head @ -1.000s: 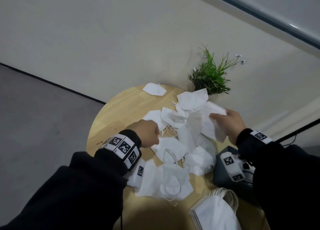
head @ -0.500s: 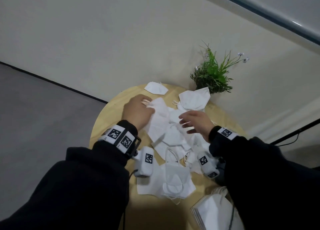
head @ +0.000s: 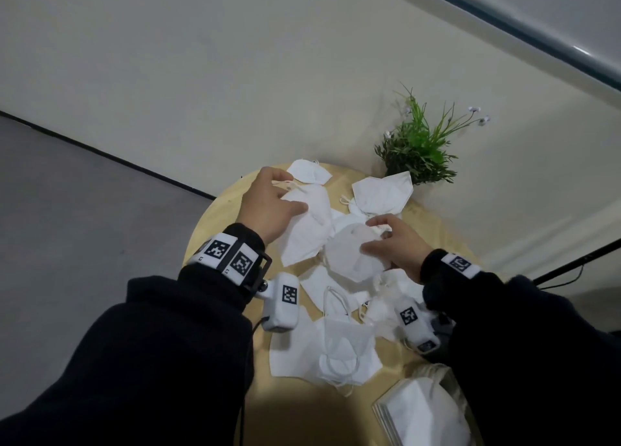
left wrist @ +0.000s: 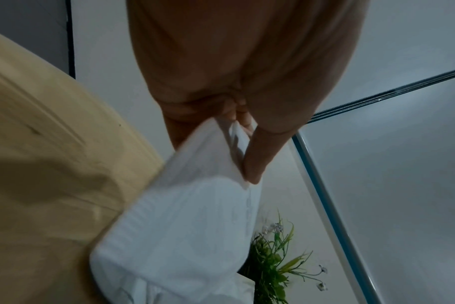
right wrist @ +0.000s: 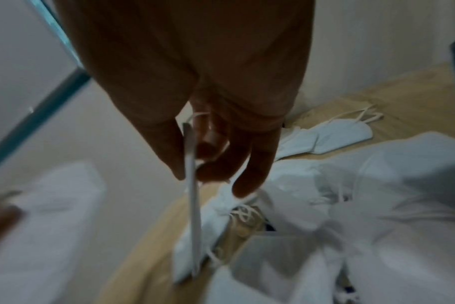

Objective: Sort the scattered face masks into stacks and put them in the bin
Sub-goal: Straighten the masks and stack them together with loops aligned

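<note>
Over table, hands (apparently) pinch masks.

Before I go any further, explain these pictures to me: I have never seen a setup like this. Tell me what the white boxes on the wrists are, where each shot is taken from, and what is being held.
No machine here: a person in black sleeves works bare-handed. The white boxes strapped to the wrists are small cameras. The wide picture comes from a head-worn camera; the two close ones look along each hand.

On the round wooden table lie scattered white face masks, a tidy stack of masks at the near edge, and a green plant at the far edge.

The left hand pinches one mask; the right hand pinches another mask, seen edge-on from its wrist camera.
</note>
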`<state>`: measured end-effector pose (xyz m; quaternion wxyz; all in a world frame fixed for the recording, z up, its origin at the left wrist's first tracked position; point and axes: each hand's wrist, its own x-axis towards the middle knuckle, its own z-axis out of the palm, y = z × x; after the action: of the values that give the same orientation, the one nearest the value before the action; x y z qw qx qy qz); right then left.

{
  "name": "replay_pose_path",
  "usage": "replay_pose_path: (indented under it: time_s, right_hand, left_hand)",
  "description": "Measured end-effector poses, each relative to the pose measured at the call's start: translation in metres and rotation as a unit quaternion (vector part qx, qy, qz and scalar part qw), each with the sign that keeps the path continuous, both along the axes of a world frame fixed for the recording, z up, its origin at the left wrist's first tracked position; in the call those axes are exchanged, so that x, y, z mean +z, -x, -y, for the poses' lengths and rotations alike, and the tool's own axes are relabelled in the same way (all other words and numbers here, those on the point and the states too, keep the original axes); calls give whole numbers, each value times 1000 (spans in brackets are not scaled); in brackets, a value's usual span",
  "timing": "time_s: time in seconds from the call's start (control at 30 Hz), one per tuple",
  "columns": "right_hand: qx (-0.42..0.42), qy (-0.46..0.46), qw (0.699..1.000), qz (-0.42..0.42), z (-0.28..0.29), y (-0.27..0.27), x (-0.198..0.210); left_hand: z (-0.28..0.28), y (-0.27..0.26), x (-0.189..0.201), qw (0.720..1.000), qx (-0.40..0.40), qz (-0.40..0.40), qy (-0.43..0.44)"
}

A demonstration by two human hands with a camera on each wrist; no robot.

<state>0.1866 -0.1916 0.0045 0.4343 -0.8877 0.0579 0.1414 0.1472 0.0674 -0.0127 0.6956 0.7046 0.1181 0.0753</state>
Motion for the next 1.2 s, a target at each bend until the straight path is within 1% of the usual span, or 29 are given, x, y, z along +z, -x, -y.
replay_pose_path:
  time_s: [0.07, 0.13, 0.17, 0.2, 0.23, 0.27, 0.3, 0.33, 0.37, 0.4, 0.43, 0.47, 0.53, 0.6, 0.63, 0.7, 0.77, 0.87, 0.9, 0.93, 0.97, 1.03, 1.07, 1.1, 1.13, 1.2]
  right_hand:
    - [4, -90, 995, -50, 4, 20, 19]
    - [0, -160, 984, -78, 13, 42, 27]
    - [-7, -197, 977, -87, 18, 53, 26]
    - [-13, -235, 967, -92, 23, 65, 23]
    - [-20, -271, 958, -96, 27, 77, 19]
    - [-26, -301, 948, -101, 31, 89, 16]
    - [-27, -326, 939, -107, 33, 101, 13]
    - [-24, -351, 929, -112, 36, 112, 9]
    - [-15, -377, 919, -115, 39, 123, 5]
    - [-3, -400, 909, -117, 43, 133, 1]
    - [10, -419, 901, -117, 45, 143, -3]
    - [13, -429, 896, -114, 49, 152, -8]
    - [-20, -423, 901, -88, 55, 169, -18]
    - [-70, -386, 918, -53, 60, 182, -23]
    - [-84, -372, 924, -43, 62, 187, -24]
    - [-89, -348, 933, -31, 68, 194, -24]
    - [-97, -328, 939, -28, 76, 198, -24]
    - [-99, -335, 936, -41, 91, 203, -22]
    - [-98, -346, 932, -43, 97, 204, -22]
    - [-101, -356, 928, -38, 101, 205, -21]
    - [-106, -364, 925, -26, 105, 206, -21]
    - [-114, -387, 915, 0, 111, 207, -20]
    - [-115, -399, 910, 10, 113, 208, -18]
    - [-115, -406, 906, 17, 115, 209, -16]
    - [-112, -411, 904, 21, 117, 210, -14]
    - [-98, -420, 902, 20, 121, 214, -10]
  left_hand:
    - [5, 5, 8, 999, -22, 27, 16]
    - [12, 10, 19, 996, -65, 50, 43]
    - [16, 14, 25, 991, -105, 59, 53]
    - [21, 19, 31, 983, -162, 65, 52]
    - [28, 23, 37, 971, -228, 70, 36]
    - [36, 29, 41, 954, -291, 75, -3]
    - [45, 35, 44, 933, -346, 79, -62]
    - [55, 41, 45, 910, -384, 82, -136]
    - [66, 48, 44, 885, -403, 90, -214]
    - [79, 55, 42, 864, -406, 104, -280]
    - [91, 61, 40, 849, -403, 118, -320]
    - [104, 69, 38, 842, -401, 131, -336]
    - [126, 81, 33, 830, -382, 154, -376]
    - [134, 86, 33, 815, -348, 176, -429]
    - [133, 86, 35, 818, -347, 178, -423]
    - [125, 86, 41, 845, -377, 150, -349]
    - [114, 88, 51, 873, -394, 104, -268]
    - [104, 98, 61, 926, -345, 71, -132]
    - [102, 101, 61, 937, -326, 65, -105]
    - [103, 104, 62, 942, -311, 56, -111]
    - [105, 107, 60, 940, -304, 47, -147]
    - [114, 118, 52, 914, -326, 2, -242]
    - [121, 126, 47, 898, -348, -28, -267]
    - [130, 134, 40, 889, -370, -45, -265]
    - [140, 141, 33, 885, -383, -45, -262]
    - [154, 149, 25, 889, -361, 5, -282]
